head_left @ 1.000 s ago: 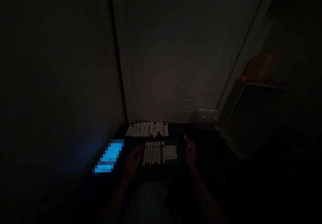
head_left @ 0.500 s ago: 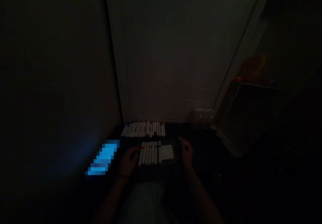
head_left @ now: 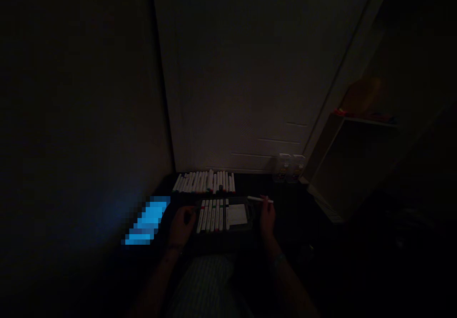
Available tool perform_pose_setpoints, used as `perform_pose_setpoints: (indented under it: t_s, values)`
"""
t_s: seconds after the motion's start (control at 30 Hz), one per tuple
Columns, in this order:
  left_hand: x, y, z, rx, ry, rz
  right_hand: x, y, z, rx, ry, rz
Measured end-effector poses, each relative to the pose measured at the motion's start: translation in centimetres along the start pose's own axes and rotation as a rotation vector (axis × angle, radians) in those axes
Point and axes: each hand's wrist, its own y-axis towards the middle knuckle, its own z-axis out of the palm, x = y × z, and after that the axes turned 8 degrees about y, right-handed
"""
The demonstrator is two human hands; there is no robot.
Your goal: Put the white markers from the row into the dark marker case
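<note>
In dim light, a dark case (head_left: 250,220) lies in front of me. Several white markers (head_left: 212,215) with coloured bands stand side by side in its left part, and a white rectangular piece (head_left: 237,214) fills part of the right. My left hand (head_left: 183,220) is curled at the case's left edge, thumb and fingers nearly meeting; what they hold, if anything, is too dark to see. My right hand (head_left: 267,215), just right of the case, is closed on a white marker (head_left: 255,199), held nearly level and pointing left.
Behind the case lies a row of several more markers (head_left: 203,182). Two clear containers (head_left: 289,168) stand at the back right against the wall. A bright blurred blue rectangle (head_left: 148,220) is at left. A shelf unit (head_left: 326,137) rises on the right.
The marker in my right hand has turned from slanting to nearly level, showing more of its length. My left fingers have drawn back slightly from the red-banded marker.
</note>
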Motion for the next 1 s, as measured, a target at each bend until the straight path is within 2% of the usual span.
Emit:
perform_pose_setpoints:
  t_s: [0.13,0.27,0.5,1.0]
  values:
    - [-0.5,-0.1,-0.2,0.006,-0.003,-0.008,-0.2,0.3,-0.2,-0.041,-0.063,0.005]
    - [-0.6,-0.2,-0.3,0.009,0.001,-0.020,-0.5,0.4,-0.3,-0.024,-0.088,0.017]
    - [-0.1,0.0,0.1,0.006,0.017,-0.065,-0.2,0.2,-0.2,-0.001,-0.109,0.026]
    - [0.7,0.1,0.5,0.032,0.029,-0.031,-0.1,0.1,-0.1,0.005,-0.115,0.025]
